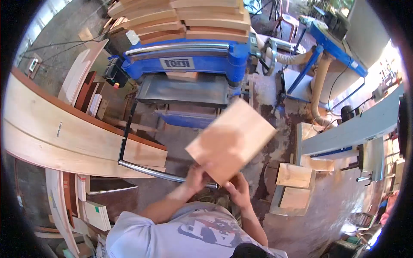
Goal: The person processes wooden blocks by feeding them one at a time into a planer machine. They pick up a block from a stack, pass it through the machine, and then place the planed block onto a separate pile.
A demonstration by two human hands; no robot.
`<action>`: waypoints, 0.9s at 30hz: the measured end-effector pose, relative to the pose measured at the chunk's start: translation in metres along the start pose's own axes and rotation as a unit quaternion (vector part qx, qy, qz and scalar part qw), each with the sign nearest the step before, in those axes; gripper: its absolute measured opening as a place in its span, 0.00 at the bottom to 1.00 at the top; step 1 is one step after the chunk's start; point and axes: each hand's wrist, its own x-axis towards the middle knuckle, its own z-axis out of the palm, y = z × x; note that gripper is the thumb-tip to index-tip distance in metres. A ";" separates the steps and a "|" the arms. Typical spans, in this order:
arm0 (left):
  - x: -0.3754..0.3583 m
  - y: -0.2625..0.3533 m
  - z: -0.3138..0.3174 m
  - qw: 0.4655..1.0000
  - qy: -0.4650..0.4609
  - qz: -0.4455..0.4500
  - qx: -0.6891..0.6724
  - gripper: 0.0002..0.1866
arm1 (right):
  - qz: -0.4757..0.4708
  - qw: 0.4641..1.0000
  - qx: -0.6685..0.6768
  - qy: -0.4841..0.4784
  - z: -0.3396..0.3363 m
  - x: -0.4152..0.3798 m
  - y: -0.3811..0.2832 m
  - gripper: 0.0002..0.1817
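Here's the wooden panel (pixel 234 139), up in the air and held in both hands: the left hand (pixel 196 179) on its near short edge, the right hand (pixel 238 191) closed at the near corner. Fingers are partly hidden and a bit blurred, so how firmly each one presses I cannot tell. The panel reaches out ahead of the grip, its long axis slanting away and to the right, the far short end hanging free. Neither hand is nearer; both are on it.

And it's a handsome piece: pale, flat, square-cornered, smooth-looking, with a rounded shadow across the near half. Beyond it, ahead and slightly left of the grip, sits the planer bed (pixel 183 89), dull grey metal, clear of the panel. Above that, the blue planer (pixel 234 62) with its bright roller (pixel 178 48), and a stack of boards (pixel 178 19) piled on top, some edges bowed.

Close by the left hand runs a curved metal bar (pixel 161 172), shiny and round. Further left, long planks (pixel 73 133), broad and blond. Over to the right of the grip, two short boards (pixel 294 175) lie side by side, and beyond, a ribbed hose (pixel 320 86) bends down to the stained floor (pixel 327 215).
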 end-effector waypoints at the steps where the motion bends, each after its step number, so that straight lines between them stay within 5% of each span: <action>1: 0.007 0.022 -0.022 0.999 0.040 0.009 -0.012 0.26 | -0.017 0.999 -0.027 -0.007 0.024 0.015 -0.002 0.28; 2: 0.007 0.051 -0.036 0.999 0.021 0.026 0.007 0.23 | -0.033 0.998 -0.052 -0.012 0.043 0.025 -0.003 0.28; 4: 0.046 0.058 -0.111 0.945 0.048 0.232 0.227 0.18 | -0.046 0.978 -0.202 -0.033 0.059 0.035 -0.004 0.30; 6: 0.070 0.095 -0.130 0.986 0.119 0.109 -0.052 0.17 | -0.033 0.960 -0.278 -0.026 0.067 0.040 -0.003 0.32; 9: 0.109 0.126 -0.155 0.972 0.189 0.136 0.008 0.22 | 0.000 0.949 -0.315 0.017 0.062 0.037 0.007 0.33; 16: 0.240 0.176 -0.124 0.957 0.080 0.150 -0.233 0.34 | -0.019 0.907 -0.400 0.129 0.052 0.015 0.007 0.39; 21: 0.264 0.207 -0.108 0.948 0.065 0.196 -0.244 0.39 | -0.017 0.916 -0.331 0.224 0.017 -0.024 0.044 0.46; 24: 0.260 0.208 -0.073 0.931 0.177 0.235 -0.216 0.41 | 0.071 0.879 -0.427 0.202 0.017 -0.040 0.023 0.51; 27: 0.272 0.211 -0.079 0.931 0.225 0.227 -0.177 0.41 | 0.047 0.853 -0.483 0.192 -0.006 -0.048 0.027 0.52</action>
